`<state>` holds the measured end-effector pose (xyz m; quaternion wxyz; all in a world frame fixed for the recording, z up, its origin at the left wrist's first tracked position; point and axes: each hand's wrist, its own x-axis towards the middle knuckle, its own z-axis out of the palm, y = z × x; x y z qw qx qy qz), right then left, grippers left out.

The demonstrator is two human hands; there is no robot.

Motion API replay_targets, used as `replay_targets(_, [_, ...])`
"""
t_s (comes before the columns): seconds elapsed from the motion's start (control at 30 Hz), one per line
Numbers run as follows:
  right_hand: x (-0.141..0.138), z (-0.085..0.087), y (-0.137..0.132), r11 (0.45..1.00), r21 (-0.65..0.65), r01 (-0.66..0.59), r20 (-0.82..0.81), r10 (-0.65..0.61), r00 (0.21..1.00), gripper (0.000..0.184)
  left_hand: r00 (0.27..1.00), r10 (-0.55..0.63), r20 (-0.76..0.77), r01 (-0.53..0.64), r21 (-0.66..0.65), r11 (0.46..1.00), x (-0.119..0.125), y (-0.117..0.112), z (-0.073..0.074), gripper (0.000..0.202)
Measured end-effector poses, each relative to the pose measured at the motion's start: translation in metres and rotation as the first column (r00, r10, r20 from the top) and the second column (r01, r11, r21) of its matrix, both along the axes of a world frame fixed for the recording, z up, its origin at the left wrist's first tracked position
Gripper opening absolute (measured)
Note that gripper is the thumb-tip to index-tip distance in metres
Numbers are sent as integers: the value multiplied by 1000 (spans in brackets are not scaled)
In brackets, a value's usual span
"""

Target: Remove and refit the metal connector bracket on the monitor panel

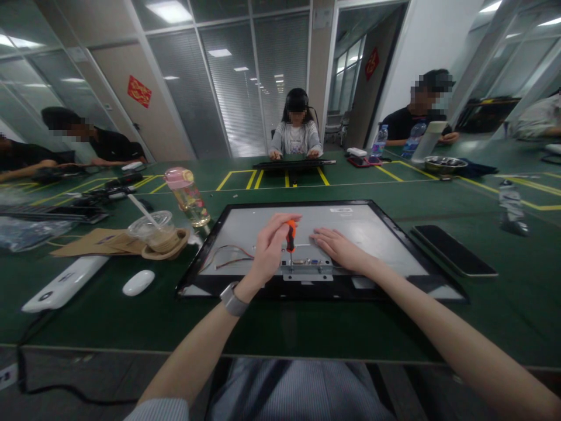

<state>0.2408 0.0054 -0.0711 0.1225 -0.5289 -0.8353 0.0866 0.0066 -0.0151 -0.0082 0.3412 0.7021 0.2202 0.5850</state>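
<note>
The left hand (269,248) is closed around an orange-handled screwdriver (290,233), held upright with its tip on the metal bracket (307,270) by the ports, so the step looks like working a screw there. The right hand (339,248) lies open and flat just right of it, and the next move calls for steady downward pressure. The monitor (372,225) lies face down on the green table (109,316), centre near, its grey back bare with thin wires at the left.

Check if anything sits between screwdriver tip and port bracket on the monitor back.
Nothing visible. The left hand holds the screwdriver upright, shaft straight down to the port bracket. The right hand lies flat on the monitor back to the right of it; the loose wires lie off to the left.
</note>
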Motion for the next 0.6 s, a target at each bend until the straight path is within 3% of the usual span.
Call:
replay_targets(0.13, [0,0,0,1000,-1,2,-6,-2,1000,58,999,-41,0,41,-28,999,0,-1,1,27])
replay_targets(0.37, [0,0,0,1000,5,-6,-20,6,1000,56,992,124,-22,-120,144,982,0,-1,4,5])
replay_targets(0.53, [1,-2,1,1000,7,-1,-33,1,999,58,998,58,-28,-56,62,996,-2,-2,3,29])
replay_targets(0.6, [2,-3,1,1000,8,-6,-26,6,1000,58,999,26,-29,-24,43,999,-2,-2,3,28])
